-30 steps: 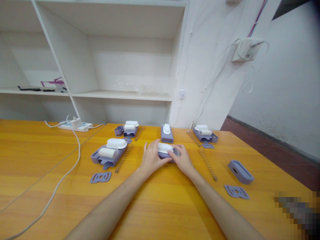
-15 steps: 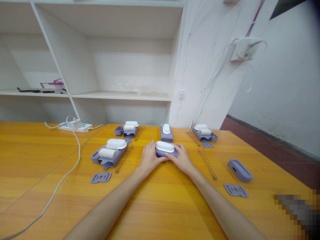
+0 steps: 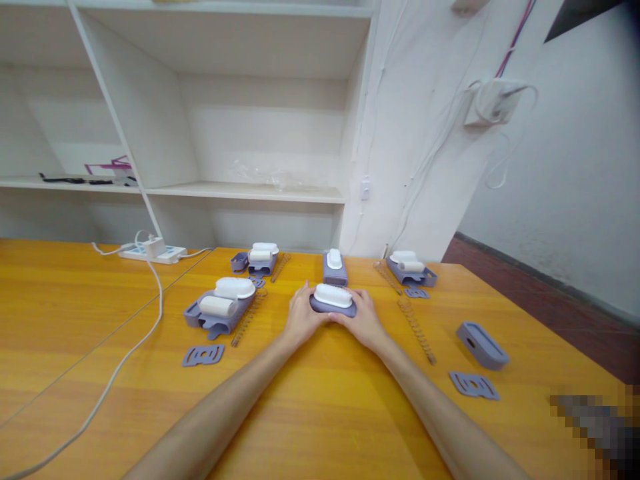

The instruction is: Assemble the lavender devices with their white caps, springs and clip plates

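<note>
Left hand (image 3: 303,315) and right hand (image 3: 364,321) are clamped (yep, both) on a purple-grey rounded plastic-looking block (image 3: 321,307) between them, white oval plastic-looking piece (image 3: 333,295) on top. Thin coppery wire spring (image 3: 417,331) lies right of the grip.

One head-worn view looks forward and down from the near side of the surface (image 3: 345,420), close above the forearms (image 3: 235,403), facing shelves (image 3: 270,120) at the far left and a wall (image 3: 405,127) at the far right.

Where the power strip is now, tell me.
In the head view, the power strip lies back left on the table, before the shelving, an adapter atop it.
</note>
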Available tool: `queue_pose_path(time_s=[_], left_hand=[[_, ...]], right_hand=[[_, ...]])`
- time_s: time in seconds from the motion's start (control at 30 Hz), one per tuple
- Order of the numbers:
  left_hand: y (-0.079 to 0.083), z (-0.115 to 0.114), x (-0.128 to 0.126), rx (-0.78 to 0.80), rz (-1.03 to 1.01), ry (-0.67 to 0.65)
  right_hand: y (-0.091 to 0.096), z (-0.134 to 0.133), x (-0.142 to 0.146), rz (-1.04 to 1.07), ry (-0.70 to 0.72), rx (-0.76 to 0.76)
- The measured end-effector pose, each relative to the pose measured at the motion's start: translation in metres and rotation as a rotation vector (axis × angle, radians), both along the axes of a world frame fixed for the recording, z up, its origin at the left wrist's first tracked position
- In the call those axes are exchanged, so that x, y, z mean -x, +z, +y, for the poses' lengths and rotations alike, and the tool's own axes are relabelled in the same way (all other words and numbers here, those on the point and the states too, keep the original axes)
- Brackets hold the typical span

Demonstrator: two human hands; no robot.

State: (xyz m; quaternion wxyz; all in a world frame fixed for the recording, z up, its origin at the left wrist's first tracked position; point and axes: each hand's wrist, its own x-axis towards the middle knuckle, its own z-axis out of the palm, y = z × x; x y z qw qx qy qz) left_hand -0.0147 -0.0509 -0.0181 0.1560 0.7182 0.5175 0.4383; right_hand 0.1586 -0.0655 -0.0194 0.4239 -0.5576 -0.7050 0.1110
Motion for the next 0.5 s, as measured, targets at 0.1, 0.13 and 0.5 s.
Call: queue_pose_path(time_s=[0.1,0.13,0.5], left_hand=[[-0.004,0.002,-0.001,0.008,-0.015,-0.004],[-0.005,0.002,-0.001,0.007,-0.018,-0.002],[0.008,-0.01,-0.008,-0.073,0.052,0.066]], right_hand=[[0.0,0.001,0.002,0.014,-0.033,-0.024],[0.0,0.001,0.003,0.024,-0.049,-0.031],[-0.003,0.006,0.001,0.114,-0.06,-0.135]])
